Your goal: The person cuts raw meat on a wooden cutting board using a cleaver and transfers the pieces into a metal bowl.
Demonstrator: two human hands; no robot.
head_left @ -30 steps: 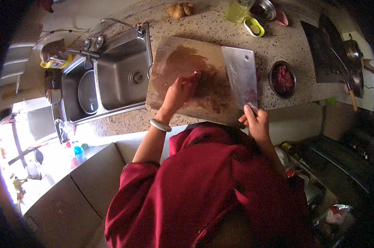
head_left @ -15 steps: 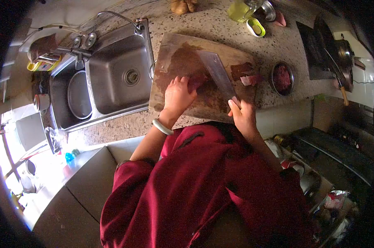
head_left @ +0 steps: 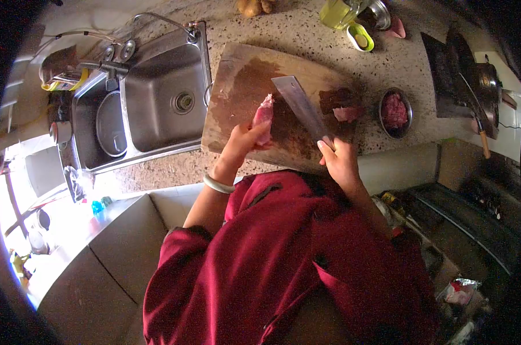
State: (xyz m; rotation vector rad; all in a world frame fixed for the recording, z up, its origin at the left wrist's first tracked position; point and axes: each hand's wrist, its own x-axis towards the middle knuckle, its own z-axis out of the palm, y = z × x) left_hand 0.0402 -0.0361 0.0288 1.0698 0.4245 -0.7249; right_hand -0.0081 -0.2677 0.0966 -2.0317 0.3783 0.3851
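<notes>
My left hand (head_left: 244, 144) is closed around a strip of raw meat (head_left: 264, 118), whose pale end points away from me above the wooden cutting board (head_left: 237, 75). In my right hand (head_left: 341, 158) is the handle of a cleaver (head_left: 300, 106). Its broad blade slants up and left over the board, apart from the meat. A smaller piece of raw meat (head_left: 346, 114) lies on the board's right side, near a dark wet patch. To the right of the board, a metal bowl (head_left: 410, 123) contains cut meat (head_left: 394, 110).
A double steel sink (head_left: 157, 132) with a tap (head_left: 108, 70) lies left of the board. At the back are a green-rimmed dish (head_left: 360, 37), a jug of yellowish liquid (head_left: 334, 14) and some brown roots (head_left: 252, 7). A stove with a dark pan (head_left: 459, 52) stands right.
My left hand has turned and lifted the meat strip, which lay under its fingers on the board before. My right hand still holds the cleaver in nearly the same place.
</notes>
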